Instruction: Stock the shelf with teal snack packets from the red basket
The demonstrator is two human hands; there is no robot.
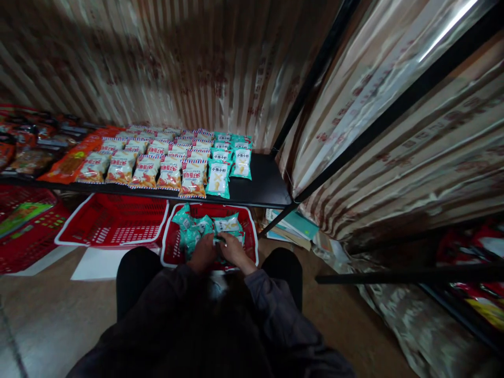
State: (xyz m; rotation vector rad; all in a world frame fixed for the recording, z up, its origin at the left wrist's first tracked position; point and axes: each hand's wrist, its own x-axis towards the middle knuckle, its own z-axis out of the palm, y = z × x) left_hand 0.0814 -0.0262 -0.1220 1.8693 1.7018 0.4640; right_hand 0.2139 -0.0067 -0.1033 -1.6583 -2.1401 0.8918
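My left hand [203,253] and my right hand [233,249] are close together over a red basket with a white rim [256,247]. Their fingers are closed on a small teal snack bag, most of which the hands hide. Around them in the basket lie several more teal snack bags [192,234], jumbled together, and one teal bag with a white label [228,224] rests behind my right hand. On the black shelf [262,178] just above, teal bags [218,178] stand in two short rows beside rows of white and orange snack bags [145,171].
A red basket [114,218] stands to the left, with another red basket [43,231] holding a green packet farther left. Orange and dark packets [39,142] fill the shelf's left end. Black metal posts [331,178] and papers [293,226] are on the right.
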